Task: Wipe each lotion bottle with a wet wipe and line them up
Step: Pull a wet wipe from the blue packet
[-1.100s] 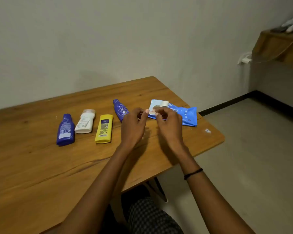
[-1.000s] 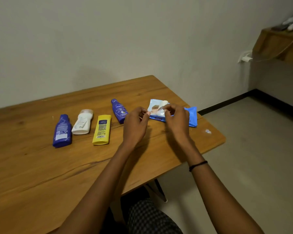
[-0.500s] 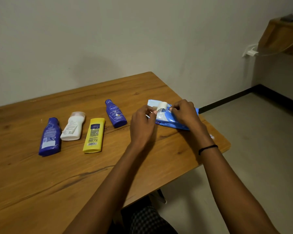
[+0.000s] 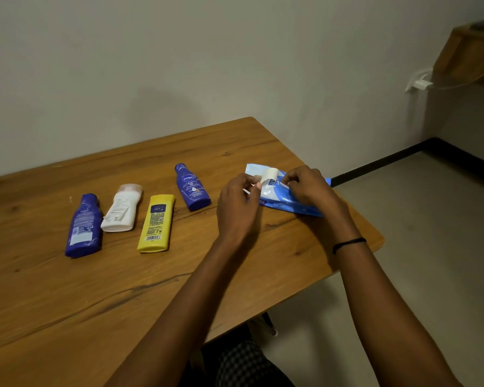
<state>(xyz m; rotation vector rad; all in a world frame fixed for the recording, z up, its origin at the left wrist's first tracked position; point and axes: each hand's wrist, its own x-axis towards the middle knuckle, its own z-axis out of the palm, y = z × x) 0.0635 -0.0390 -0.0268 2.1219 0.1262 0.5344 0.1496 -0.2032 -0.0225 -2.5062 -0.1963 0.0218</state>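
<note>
Blue wipe pack (image 4: 280, 201) lies pinched between left hand (image 4: 238, 209) and right hand (image 4: 309, 188).

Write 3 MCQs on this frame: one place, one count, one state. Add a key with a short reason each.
1. The wipes pack lies:
A) left of all the bottles
B) between two bottles
C) right of all the bottles

2. How many lotion bottles lie on the table?
A) three
B) four
C) five

3. The pack's sticker flap is:
A) peeled up and curled
B) sealed flat
C) torn off, lying on the table

Key:
1 C: every bottle sits to the pack's left, and the left hand is between them and the pack.
2 B: the large blue bottle, white bottle, yellow bottle and small Nivea bottle lie in a loose row.
3 A: the flap stands curled above the pack. The left hand pinches it while the right hand grips the pack.
</note>
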